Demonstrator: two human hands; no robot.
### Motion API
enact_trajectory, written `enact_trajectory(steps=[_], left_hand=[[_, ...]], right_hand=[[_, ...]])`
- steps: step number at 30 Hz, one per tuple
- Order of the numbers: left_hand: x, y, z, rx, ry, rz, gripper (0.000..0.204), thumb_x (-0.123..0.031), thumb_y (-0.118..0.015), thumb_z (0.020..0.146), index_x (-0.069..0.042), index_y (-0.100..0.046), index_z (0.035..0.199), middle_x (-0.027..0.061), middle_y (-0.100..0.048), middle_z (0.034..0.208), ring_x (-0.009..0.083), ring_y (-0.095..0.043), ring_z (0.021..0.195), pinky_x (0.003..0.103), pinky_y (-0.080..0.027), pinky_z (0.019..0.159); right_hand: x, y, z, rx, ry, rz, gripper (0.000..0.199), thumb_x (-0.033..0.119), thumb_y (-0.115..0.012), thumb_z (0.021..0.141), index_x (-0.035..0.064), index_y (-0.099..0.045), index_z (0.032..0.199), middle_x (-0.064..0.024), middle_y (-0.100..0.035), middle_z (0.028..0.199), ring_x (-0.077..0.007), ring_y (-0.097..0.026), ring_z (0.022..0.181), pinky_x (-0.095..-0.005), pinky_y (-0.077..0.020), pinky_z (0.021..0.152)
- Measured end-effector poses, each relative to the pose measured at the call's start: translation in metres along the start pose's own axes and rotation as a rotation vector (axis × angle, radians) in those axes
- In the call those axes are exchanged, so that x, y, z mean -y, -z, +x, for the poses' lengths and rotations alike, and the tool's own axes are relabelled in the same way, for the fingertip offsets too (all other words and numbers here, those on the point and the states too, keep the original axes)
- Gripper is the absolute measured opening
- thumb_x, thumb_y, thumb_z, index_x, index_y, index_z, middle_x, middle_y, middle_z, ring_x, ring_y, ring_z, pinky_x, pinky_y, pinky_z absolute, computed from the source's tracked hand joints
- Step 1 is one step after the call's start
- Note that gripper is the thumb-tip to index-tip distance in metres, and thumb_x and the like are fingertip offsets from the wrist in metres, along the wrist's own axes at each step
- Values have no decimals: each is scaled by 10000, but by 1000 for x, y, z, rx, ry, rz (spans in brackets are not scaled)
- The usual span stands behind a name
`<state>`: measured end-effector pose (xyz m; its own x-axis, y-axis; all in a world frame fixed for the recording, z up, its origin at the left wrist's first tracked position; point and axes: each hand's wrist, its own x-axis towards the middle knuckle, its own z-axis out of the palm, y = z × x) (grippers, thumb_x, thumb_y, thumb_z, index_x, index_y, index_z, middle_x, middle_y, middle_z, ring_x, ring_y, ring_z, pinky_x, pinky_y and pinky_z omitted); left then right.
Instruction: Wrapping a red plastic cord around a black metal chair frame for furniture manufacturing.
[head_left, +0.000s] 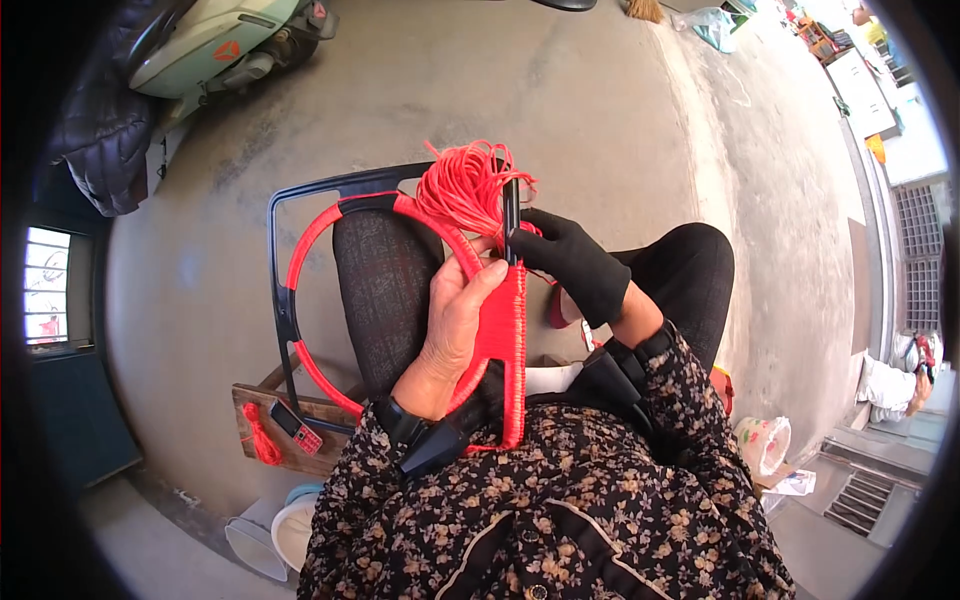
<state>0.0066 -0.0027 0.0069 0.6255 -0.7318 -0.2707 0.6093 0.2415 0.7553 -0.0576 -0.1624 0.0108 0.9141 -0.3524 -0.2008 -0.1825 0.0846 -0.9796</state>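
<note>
A black frame (276,245) with a round ring (294,262) wrapped in red cord rests across my lap. Red cord is wound closely into a flat panel (498,325) along its right side. My left hand (455,318), bare, is closed on the red-wrapped part, thumb on the front and fingers partly hidden behind. My right hand (580,262), in a black glove, closes at the upright black bar (512,205) just above the panel; its fingertips are partly hidden. A loose bundle of red cord (465,188) hangs over the frame's top, above my left hand.
A low wooden bench (250,405) at left carries a red-and-black phone (297,428) and a small red cord hank (262,436). White buckets (292,535) stand near my left side, a patterned bin (765,445) at right. A scooter (215,55) is parked far left.
</note>
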Motion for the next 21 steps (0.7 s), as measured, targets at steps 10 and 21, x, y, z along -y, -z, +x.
enact_trajectory(steps=[10,21], left_hand=[[-1,10,-10,-82,75,15,95,-113,-635,882,-37,-583,909,20,-631,803,77,-583,683,217,-474,631],[-6,1,-4,-73,25,-5,301,-97,-609,885,-27,-555,1173,40,-639,941,99,-610,825,224,-498,752]], right_hand=[[-18,60,-79,-52,389,-168,284,146,-664,824,-8,-603,1056,-53,-646,923,-144,-614,807,-278,-492,756],[5,153,-104,-291,55,148,292,71,-631,780,-21,-604,1056,-54,-647,916,-148,-622,772,-268,-491,745]])
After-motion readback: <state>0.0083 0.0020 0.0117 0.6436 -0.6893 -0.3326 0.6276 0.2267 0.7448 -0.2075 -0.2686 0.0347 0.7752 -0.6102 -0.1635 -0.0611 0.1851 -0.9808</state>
